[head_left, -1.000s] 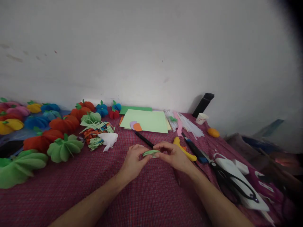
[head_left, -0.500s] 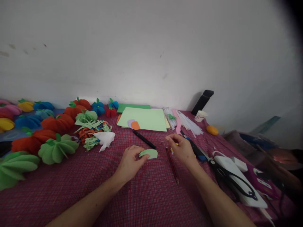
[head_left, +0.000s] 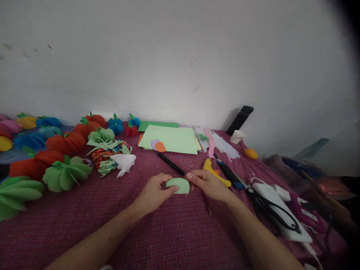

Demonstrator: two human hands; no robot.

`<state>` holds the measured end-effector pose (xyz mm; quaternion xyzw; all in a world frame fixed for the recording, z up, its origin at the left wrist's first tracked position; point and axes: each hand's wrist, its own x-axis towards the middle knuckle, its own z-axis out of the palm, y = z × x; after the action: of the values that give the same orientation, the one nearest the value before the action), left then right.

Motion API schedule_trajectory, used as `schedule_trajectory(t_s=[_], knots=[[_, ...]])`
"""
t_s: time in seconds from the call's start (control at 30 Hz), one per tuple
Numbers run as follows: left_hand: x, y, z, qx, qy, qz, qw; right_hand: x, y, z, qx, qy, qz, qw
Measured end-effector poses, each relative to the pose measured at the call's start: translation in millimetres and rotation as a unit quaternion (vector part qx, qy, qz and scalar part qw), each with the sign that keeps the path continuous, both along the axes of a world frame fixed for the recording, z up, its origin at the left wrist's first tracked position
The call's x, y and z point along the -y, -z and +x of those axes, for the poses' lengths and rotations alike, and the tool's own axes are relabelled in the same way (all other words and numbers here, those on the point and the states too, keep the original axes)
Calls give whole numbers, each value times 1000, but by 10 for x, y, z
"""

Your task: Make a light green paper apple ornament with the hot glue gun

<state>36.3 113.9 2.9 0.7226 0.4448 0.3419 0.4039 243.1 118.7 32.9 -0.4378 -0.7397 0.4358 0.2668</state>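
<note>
the thin green paper [head_left: 183, 185], in the lower middle of the frame, could bend or its layers could slide askew, since the left hand [head_left: 150, 195] seems to pinch it by one end only; the fingers there are closed on its left side. the fingers of the right hand [head_left: 209, 185] are drawn narrow by its right edge, and i cannot tell whether they grip it; a careless pull there might crease or tear it. the black pen [head_left: 171, 164] lies close behind, so a knuckle could knock it. the paper is matt and flat-faced, with a rounded upper edge, above a finely checked, slightly rumpled cloth on the desk [head_left: 157, 232]. at left, ribbed, bulging paper pumpkins [head_left: 66, 174] sit near crinkled scraps [head_left: 105, 154] and a limp white tissue [head_left: 125, 162]
</note>
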Motion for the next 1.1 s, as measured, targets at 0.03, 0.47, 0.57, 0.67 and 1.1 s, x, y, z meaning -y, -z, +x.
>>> schedule_trajectory(t_s=[0.03, 0.47, 0.57, 0.67, 1.1], knots=[[1, -5, -1, 16, 2, -20, 1000, -27, 10, 33, 8, 19, 10, 1000], [-11, -102, -77, 132, 24, -141, 981, -26, -26, 48, -139, 59, -46, 988], [0, -70, -63, 124, 39, -139, 982, 50, 6, -79, -143, 0, -90, 986], [2, -25, -41, 103, 46, -130, 985, 62, 92, -138, -100, 2, -82, 992], [-18, 37, -32, 59, 27, -95, 993, 63, 181, -170, -28, 0, -37, 999]])
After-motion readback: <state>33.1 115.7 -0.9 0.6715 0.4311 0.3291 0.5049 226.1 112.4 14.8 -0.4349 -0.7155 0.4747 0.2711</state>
